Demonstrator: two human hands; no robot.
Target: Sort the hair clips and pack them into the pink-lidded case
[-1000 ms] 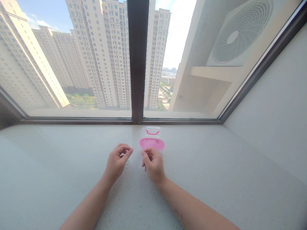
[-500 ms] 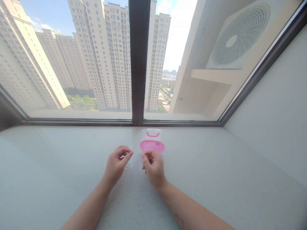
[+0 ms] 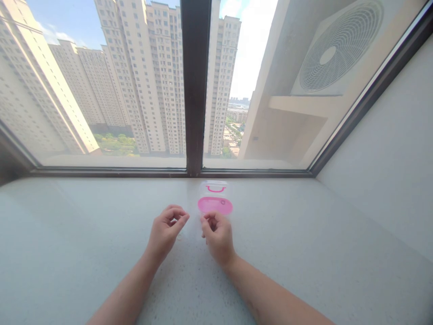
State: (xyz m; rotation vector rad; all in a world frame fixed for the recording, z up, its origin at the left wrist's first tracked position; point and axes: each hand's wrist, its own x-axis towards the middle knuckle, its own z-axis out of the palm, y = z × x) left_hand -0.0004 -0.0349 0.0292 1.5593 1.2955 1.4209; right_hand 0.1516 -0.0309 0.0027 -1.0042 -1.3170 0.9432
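My left hand (image 3: 165,228) is closed in a pinch, thumb against fingertips, above the pale sill. Whatever it may hold is too small to make out. To its right, my right hand (image 3: 217,237) is also pinched, its fingertips pointing left toward the other hand. A gap separates the two hands. Just beyond the right hand lies a pink oval tray (image 3: 209,206), its near edge partly covered by that hand. In the tray is a small dark ring (image 3: 223,202). A tiny pale ring-like object (image 3: 179,237) rests on the sill by my left thumb.
Behind the tray stands a clear plastic piece with a pink handle (image 3: 215,190), close to the window frame (image 3: 194,113). The speckled white sill (image 3: 84,234) spreads out on both sides. At the right rises a white wall (image 3: 385,149).
Both hands have shifted very slightly to the right, still pinched. The tray and the handled piece stay where they were.
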